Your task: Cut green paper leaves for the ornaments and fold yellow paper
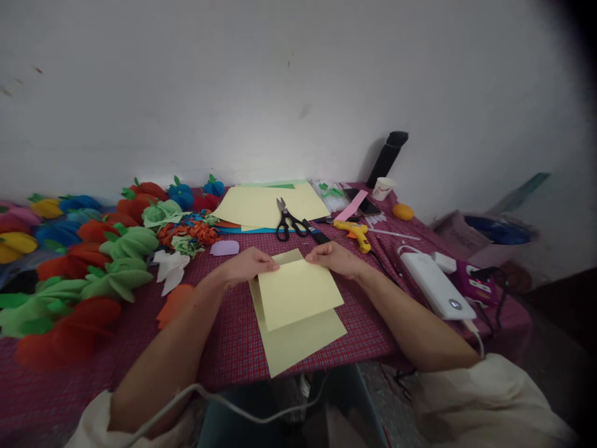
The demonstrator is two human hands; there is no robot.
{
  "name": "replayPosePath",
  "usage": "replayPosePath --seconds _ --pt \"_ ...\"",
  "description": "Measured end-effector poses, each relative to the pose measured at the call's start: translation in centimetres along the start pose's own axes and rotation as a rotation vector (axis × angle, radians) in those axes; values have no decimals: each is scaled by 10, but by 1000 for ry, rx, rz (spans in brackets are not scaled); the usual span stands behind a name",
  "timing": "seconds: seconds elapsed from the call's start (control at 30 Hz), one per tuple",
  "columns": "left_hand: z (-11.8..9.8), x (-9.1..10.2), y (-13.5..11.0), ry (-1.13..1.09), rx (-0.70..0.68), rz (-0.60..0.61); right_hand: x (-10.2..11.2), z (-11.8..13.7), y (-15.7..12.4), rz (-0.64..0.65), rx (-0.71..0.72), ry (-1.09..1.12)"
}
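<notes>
A pale yellow sheet of paper [301,292] is held up in front of me, tilted toward my body. My left hand [252,264] pinches its upper left corner, and my right hand [336,258] pinches the upper right one. Under it lies another pale yellow piece of paper [303,342], reaching past the table's front edge; whether the two are joined by a fold I cannot tell. Just beyond my hands, black-handled scissors [285,223] rest with their blades partly apart, pointing away from me. A yellow glue gun [355,234] lies beyond my right hand.
Several paper pumpkins [125,249] cover the left side, beside shredded paper scraps [191,233]. Large yellow sheets [261,205] lie at the back. On the right are a paper cup [383,188], an orange fruit [403,212], a white power bank [436,283] and a purple power strip [473,283].
</notes>
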State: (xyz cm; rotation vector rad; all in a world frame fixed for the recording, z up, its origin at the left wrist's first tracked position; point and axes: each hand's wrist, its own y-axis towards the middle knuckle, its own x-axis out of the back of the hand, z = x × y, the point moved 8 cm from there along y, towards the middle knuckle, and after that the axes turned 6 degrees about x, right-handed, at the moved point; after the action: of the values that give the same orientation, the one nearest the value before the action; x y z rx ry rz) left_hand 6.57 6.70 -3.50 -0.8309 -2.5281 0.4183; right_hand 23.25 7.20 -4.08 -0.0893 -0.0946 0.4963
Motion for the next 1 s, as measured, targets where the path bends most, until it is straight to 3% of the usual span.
replayPosePath --seconds 0.17,0.53,0.6,0.67,0.77,0.9,1.0 --pt "-4 10 -3 41 -16 -64 7 4 1 57 28 -99" --pt "-7 4 -4 42 -52 -18 11 2 -4 155 -42 -155" --pt "-6 16 -1 29 -83 -114 18 1 -4 132 -65 -109" --pt "-4 35 -1 35 -120 -293 27 3 -5 91 -60 -24" --pt "-3 51 -1 187 -149 -461 40 14 -12 11 3 147" --pt "-6 35 1 548 -156 -386 46 26 -22 -32 52 235" --pt "-10 27 -2 766 -144 -412 34 21 -21 58 -3 139"
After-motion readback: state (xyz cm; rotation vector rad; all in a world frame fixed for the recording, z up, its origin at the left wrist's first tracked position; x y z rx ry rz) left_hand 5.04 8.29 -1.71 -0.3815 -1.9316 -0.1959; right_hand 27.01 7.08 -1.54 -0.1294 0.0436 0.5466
